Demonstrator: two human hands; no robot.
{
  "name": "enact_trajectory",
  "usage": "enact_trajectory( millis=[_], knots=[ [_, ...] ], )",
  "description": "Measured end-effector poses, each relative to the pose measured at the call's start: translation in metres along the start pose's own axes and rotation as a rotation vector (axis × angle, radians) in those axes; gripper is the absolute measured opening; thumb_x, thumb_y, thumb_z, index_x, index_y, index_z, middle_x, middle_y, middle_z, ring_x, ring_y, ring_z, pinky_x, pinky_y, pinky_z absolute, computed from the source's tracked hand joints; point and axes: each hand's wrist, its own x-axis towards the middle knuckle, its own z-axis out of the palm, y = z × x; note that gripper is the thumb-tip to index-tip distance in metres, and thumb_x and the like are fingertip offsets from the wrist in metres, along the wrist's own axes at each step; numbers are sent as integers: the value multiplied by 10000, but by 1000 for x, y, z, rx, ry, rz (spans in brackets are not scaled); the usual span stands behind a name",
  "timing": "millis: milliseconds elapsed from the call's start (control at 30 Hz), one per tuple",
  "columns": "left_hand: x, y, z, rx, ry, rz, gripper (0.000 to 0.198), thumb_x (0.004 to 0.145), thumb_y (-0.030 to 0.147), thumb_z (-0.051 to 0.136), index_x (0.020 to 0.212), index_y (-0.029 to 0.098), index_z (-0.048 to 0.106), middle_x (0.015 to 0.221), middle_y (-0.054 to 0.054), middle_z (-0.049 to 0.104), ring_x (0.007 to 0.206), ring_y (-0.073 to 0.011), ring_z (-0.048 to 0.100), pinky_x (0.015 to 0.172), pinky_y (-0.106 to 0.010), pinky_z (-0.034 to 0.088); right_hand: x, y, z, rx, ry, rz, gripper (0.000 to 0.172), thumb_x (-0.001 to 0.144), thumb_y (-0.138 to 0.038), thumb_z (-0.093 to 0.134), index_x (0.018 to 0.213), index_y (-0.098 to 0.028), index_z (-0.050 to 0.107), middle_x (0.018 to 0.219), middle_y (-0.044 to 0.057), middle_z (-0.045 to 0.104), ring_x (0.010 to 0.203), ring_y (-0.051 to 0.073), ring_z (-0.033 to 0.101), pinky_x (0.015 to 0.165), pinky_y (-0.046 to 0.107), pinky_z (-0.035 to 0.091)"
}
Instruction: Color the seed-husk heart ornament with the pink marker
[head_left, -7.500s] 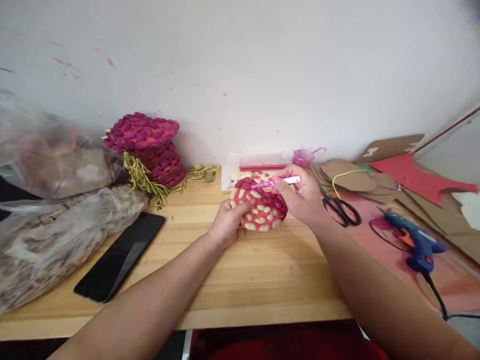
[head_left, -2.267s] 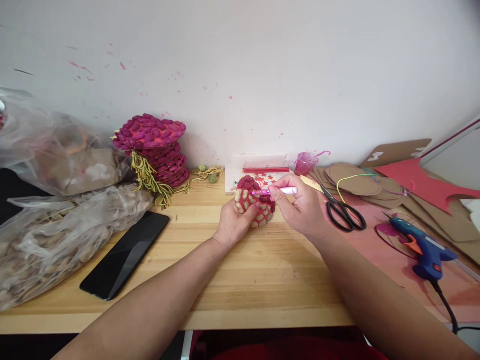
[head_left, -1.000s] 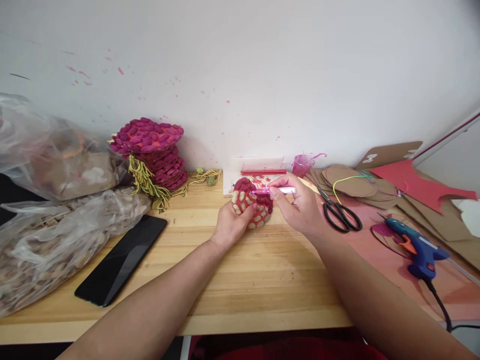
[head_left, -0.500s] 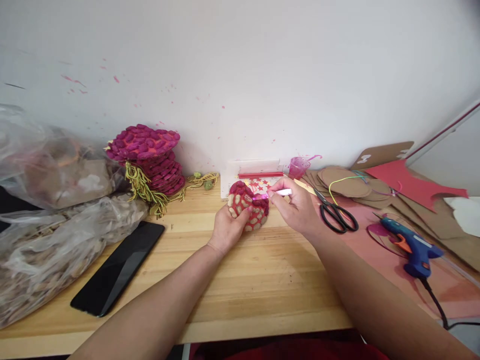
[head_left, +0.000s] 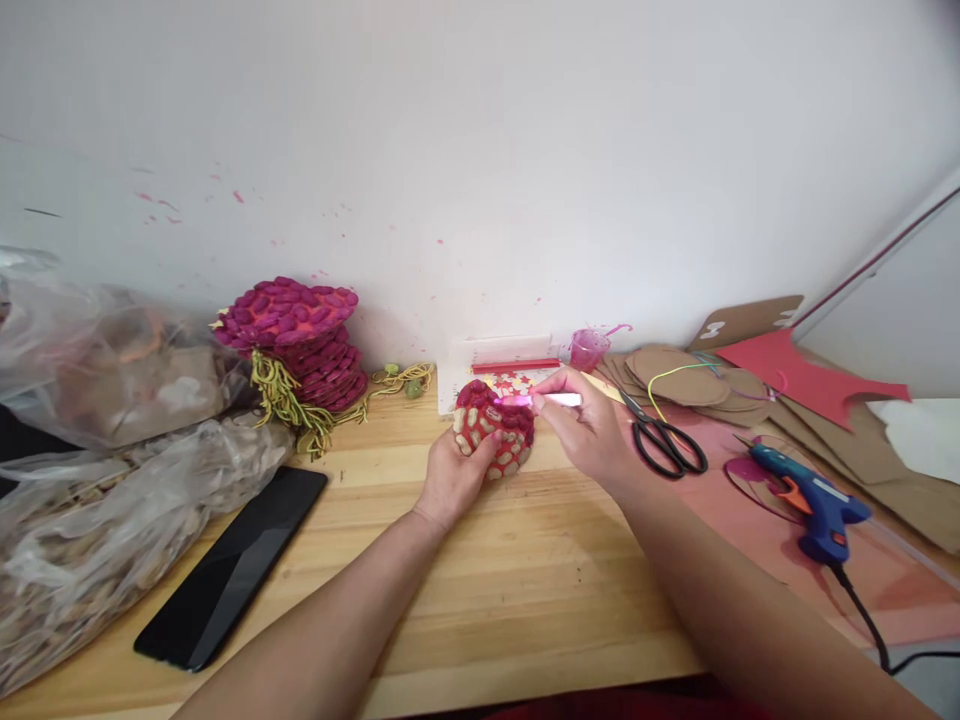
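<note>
My left hand [head_left: 455, 470] grips a peanut-covered red disc [head_left: 487, 428] by its lower left edge, thumb across the front. Peanuts along the disc's upper and right edge are magenta, while those lower down are bare tan. A white-handled paintbrush [head_left: 556, 400] with a pink end is pinched in my right hand [head_left: 585, 425]. Its tip touches or hovers just over the upper peanuts; I cannot tell which. Behind the disc lies a white sheet with red and yellow shapes [head_left: 517, 380]. A pink-stained plastic cup [head_left: 589, 348] stands past my right hand.
To the left are a stack of magenta peanut discs [head_left: 300, 330], yellow cord [head_left: 300, 410], plastic bags [head_left: 127, 500] and a black phone [head_left: 232, 565]. On the right lie black-handled scissors [head_left: 667, 445], cardboard circles [head_left: 675, 372], red paper [head_left: 817, 370] and a corded blue glue gun [head_left: 821, 505].
The view has tilted up a little, so the table sits lower. The brush's pink end has shifted slightly left across the disc's upper peanuts. Both hands keep their holds.
</note>
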Motion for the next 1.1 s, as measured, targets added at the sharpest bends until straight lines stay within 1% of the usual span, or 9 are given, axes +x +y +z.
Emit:
enact_trajectory(
  millis=[133,233,367,500,567,667,833,967,1100],
  knots=[
    [2,-2,0,0,48,-23,453,779,522,763,1039,151,759,1072,-126,795,974,-291,752,911,-415,585,1,2,0,-48,-73,43,91,862,-296,608,815,-219,618,762,-6,649,695,154,589,608,264,443],
    [4,-3,-1,-32,49,-25,485,778,552,760,1055,155,757,1081,-124,795,997,-284,751,930,-405,580,9,7,-11,-38,52,85,101,838,-310,632,822,-211,619,742,-10,639,669,146,576,614,268,442],
    [5,-4,-1,-9,22,-20,492,767,588,760,1008,159,773,1061,-124,799,976,-283,754,923,-397,581,36,15,-45,0,254,129,190,815,-376,678,881,-215,602,709,-19,651,630,149,578,598,271,436],
    [5,-5,0,0,-6,-28,512,765,592,756,1028,152,768,1064,-127,798,978,-295,753,921,-415,582,75,22,-84,-427,362,173,190,811,-383,678,859,-199,660,774,12,704,678,168,603,648,290,434],
    [5,-5,0,4,-6,-29,511,760,579,764,1040,151,762,1076,-125,796,987,-299,751,925,-419,580,91,27,-96,-641,310,242,180,834,-352,652,908,-192,685,848,31,732,724,173,620,692,292,443],
    [5,-6,0,7,-7,-31,498,756,563,772,1045,157,762,1082,-120,796,997,-302,750,927,-419,580,109,39,-102,-884,190,341,215,886,-350,603,989,-192,707,942,56,753,813,190,652,727,290,445],
    [5,-7,0,-6,-22,-43,496,747,572,775,1013,153,766,1055,-127,800,958,-307,758,901,-420,590,123,57,-98,-958,48,412,142,808,-302,692,888,-195,740,890,63,761,813,210,673,685,286,436],
    [5,-8,0,-51,-72,-42,497,770,564,763,1039,147,761,1089,-142,791,997,-313,753,932,-432,582,125,63,-95,-990,-8,424,182,816,-335,695,919,-194,746,912,73,767,814,212,682,671,284,445],
    [5,-8,-1,-55,-76,-48,496,772,558,767,1047,146,761,1096,-148,789,1016,-320,751,946,-438,577,123,66,-93,-1018,-41,418,207,828,-340,679,963,-197,745,957,76,773,846,211,691,681,275,450]
  ],
)
